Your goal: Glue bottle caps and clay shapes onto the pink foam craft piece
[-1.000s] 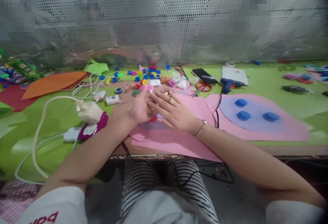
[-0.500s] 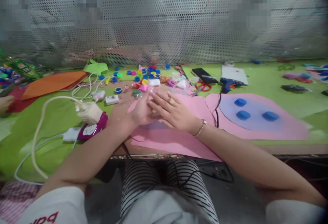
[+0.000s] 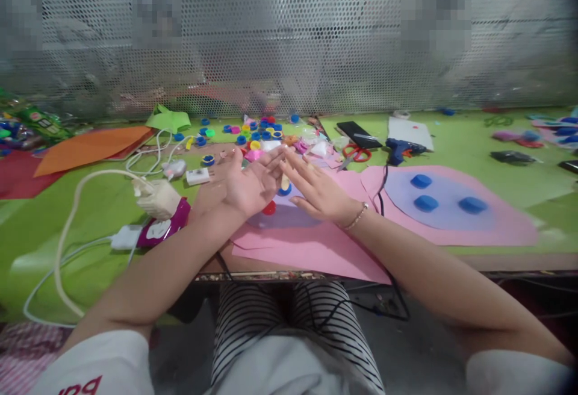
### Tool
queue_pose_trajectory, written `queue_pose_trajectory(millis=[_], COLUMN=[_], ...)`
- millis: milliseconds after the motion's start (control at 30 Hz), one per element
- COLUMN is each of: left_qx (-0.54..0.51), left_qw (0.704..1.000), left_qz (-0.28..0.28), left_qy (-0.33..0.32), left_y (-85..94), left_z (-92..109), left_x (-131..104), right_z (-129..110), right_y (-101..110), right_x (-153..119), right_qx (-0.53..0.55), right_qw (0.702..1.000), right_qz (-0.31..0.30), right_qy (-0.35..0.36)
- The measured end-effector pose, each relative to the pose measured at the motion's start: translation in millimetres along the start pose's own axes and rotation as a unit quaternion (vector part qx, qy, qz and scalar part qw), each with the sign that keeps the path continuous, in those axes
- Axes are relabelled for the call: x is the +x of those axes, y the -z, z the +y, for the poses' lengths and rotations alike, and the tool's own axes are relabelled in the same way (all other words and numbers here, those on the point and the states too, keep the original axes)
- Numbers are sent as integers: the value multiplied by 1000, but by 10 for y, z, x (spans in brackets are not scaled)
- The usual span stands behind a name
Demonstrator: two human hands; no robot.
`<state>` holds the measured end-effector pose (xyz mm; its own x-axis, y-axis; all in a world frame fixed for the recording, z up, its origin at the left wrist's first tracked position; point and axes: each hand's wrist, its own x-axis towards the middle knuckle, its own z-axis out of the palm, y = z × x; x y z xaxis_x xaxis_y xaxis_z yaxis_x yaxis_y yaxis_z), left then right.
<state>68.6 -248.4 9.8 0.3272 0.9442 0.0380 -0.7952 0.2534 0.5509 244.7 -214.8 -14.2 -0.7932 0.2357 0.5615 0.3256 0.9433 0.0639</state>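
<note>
My left hand (image 3: 253, 184) is turned palm up with its fingers stretched out. My right hand (image 3: 316, 193) is palm down, fingers straight, its fingertips over those of my left. Between the two hands shows a small pale cream lump (image 3: 285, 183), soft-looking; whether it sticks to a hand I cannot tell. Below them, a blue bottle cap (image 3: 285, 191) and a red cap (image 3: 270, 208) sit on a purple paper shape (image 3: 298, 215), which lies on pink paper (image 3: 307, 253). The hands hide part of these sheets.
To the right, another purple oval (image 3: 445, 193) bears three blue caps. Behind lie scissors (image 3: 356, 153), a glue gun (image 3: 401, 149), a black phone (image 3: 359, 134) and several loose caps (image 3: 255, 136). A power strip (image 3: 165, 223) with cables is at left. A perforated metal screen (image 3: 289, 40) stands behind.
My hands, pressed together before, have come partly apart, with the left palm now opened upward. The cream lump and the red and blue caps beneath have come into view. A person's hand at far left has gone.
</note>
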Motion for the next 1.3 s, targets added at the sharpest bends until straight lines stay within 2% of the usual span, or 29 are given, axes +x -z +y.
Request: queue_pose_trajectory(millis=[133, 233, 367, 500, 700, 767, 933, 1133, 1300], left_qx=[-2, 4, 10, 4, 2, 2, -3, 0, 11], left_qw=[1000, 1000, 997, 993, 999, 999, 995, 998, 998], left_qz=[-12, -8, -36, -10, -20, -13, -4, -31, -20], left_qy=[-19, 4, 67, 119, 41, 43, 95, 62, 62], left_y=[34, 27, -14, -29, -21, -21, -10, 14, 49], left_z=[-27, -58, -140, -172, -28, -50, -142, -40, -132], left_x=[41, 40, -28, -74, -1, 3, -21, 7, 34], right_z=[107, 122, 24, -64, 33, 60, 44, 57, 82], right_y=[-5, -23, -28, 25, 76, 53, 33, 86, 28], right_x=[-32, -48, -32, -3, -43, -55, -36, -31, -54], right_qx=[123, 180, 143, 116, 151, 159, 145, 168, 187], right_qw=[991, 981, 989, 993, 987, 986, 989, 985, 982], right_qz=[51, 73, 40, 12, 44, 42, 16, 23, 16], right_qy=[5, -10, 12, 25, -21, -26, 3, -11, -15])
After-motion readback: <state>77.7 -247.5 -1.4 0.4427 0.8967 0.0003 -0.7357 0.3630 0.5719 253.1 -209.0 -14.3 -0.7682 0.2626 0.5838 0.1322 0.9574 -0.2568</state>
